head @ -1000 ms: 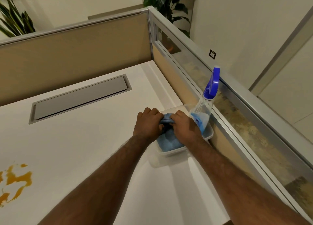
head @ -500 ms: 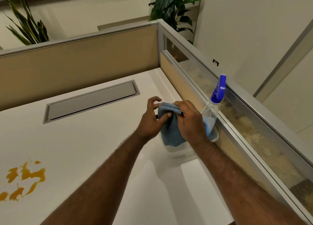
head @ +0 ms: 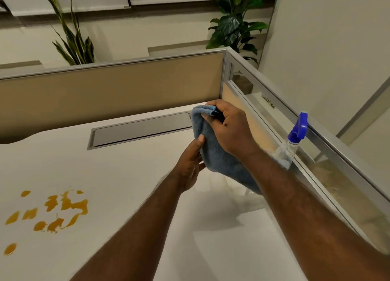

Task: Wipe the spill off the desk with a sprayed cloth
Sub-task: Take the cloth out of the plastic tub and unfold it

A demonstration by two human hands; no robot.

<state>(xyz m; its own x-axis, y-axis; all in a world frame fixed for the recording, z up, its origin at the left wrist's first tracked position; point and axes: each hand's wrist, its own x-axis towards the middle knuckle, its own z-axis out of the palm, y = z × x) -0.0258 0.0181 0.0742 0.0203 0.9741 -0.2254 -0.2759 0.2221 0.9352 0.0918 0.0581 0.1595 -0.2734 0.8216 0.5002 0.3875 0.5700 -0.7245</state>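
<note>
Both hands grasp blue microfiber cloth: right hand pinches top, left hand lower edge. Unsprayed; spray bottle right of grip, orange spill far left, unwiped.

Single head-worn wide-angle view, looking forward and down across the white desk toward its far right corner, where the tan partition is meeting the glass side panel. Both forearms are entering from the bottom edge, close to the lens. No second view.
</note>
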